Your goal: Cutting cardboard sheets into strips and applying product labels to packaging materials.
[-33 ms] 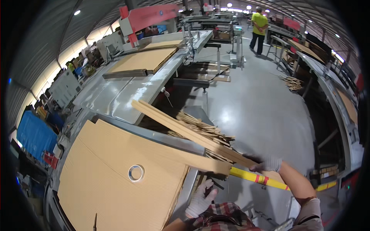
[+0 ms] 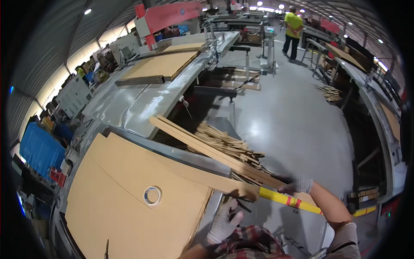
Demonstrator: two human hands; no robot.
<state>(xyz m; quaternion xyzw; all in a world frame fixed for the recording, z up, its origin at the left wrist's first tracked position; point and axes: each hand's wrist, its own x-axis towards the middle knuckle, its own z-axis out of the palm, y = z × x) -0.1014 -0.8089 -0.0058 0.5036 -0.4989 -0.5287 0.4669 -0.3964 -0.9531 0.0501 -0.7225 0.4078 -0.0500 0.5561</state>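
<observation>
My right hand (image 2: pixel 300 184), in a grey-white glove with dark fingers, is closed around the near end of a long, narrow cardboard strip (image 2: pixel 202 144). The strip slants away to the far left, above a pile of cardboard scraps. My left hand (image 2: pixel 224 222), also gloved, is held low in front of my checked clothing, thumb and fingers apart and nothing in it. Just beyond its fingertips is the end of a second cardboard strip (image 2: pixel 215 179), which juts past the edge of a stack of cardboard sheets (image 2: pixel 125 172). A roll of tape (image 2: pixel 160 196) lies flat on that stack.
Cardboard scraps (image 2: pixel 230 149) are heaped beside the metal table (image 2: pixel 133 108). A yellow bar with red marks (image 2: pixel 276 197) crosses near my right hand. A thin dark pointed tool (image 2: pixel 107 248) shows at the lower edge. Farther off, a person in a yellow shirt (image 2: pixel 293 26) stands in the aisle.
The view has shifted slightly. My right hand still grips the strip, and my left hand stays in nearly the same place.
</observation>
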